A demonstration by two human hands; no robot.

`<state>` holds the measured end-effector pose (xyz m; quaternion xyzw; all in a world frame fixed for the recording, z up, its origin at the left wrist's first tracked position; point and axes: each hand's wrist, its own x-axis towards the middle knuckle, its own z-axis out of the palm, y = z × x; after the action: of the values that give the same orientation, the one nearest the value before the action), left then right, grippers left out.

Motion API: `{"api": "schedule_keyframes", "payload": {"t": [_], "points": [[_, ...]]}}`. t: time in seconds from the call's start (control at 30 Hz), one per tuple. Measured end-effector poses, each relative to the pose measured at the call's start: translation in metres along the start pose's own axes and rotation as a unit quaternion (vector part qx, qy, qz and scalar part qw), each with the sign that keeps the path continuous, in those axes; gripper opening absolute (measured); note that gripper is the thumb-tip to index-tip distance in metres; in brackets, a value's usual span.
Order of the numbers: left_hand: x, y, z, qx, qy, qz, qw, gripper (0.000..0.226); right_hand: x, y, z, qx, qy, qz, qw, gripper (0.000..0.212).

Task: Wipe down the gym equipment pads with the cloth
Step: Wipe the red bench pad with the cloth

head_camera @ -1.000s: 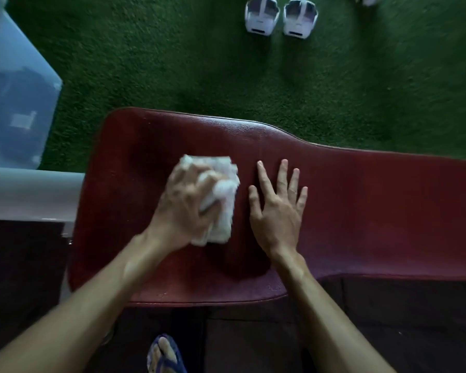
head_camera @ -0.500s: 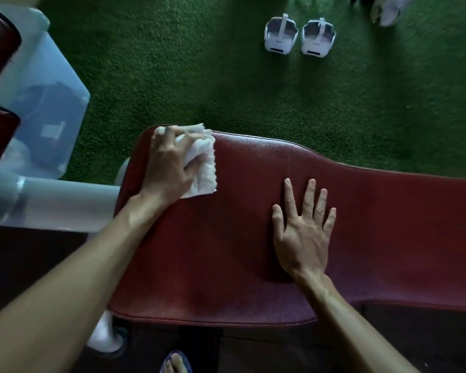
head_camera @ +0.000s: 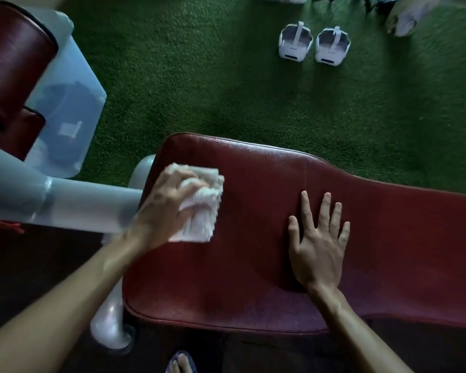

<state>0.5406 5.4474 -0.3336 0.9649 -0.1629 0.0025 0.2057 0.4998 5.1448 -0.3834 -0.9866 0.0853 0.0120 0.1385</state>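
A dark red padded bench seat (head_camera: 253, 278) fills the middle and right of the head view. My left hand (head_camera: 164, 208) presses a folded white cloth (head_camera: 203, 211) onto the pad's left end, fingers curled over it. My right hand (head_camera: 318, 240) lies flat on the pad's middle, palm down, fingers spread, holding nothing. Two dark red roller pads (head_camera: 14, 63) stand at the upper left on the machine's frame.
A pale grey frame tube (head_camera: 65, 203) runs from the left to the bench, with a grey leg (head_camera: 111, 327) below it. Green turf (head_camera: 199, 76) lies beyond. Two white devices (head_camera: 314, 45) sit on the turf. My sandalled foot (head_camera: 180, 363) shows at the bottom.
My left hand has slid the cloth from the pad's far left corner back toward me, staying at the left end. My right hand stays flat on the pad. The view has shifted left.
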Motion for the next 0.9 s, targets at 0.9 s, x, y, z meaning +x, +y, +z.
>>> {"api": "schedule_keyframes", "payload": {"t": [0.9], "points": [[0.037, 0.054, 0.023, -0.012, 0.008, 0.033, 0.999, 0.040, 0.003, 0.002, -0.002, 0.010, 0.012, 0.003, 1.000, 0.062]]}}
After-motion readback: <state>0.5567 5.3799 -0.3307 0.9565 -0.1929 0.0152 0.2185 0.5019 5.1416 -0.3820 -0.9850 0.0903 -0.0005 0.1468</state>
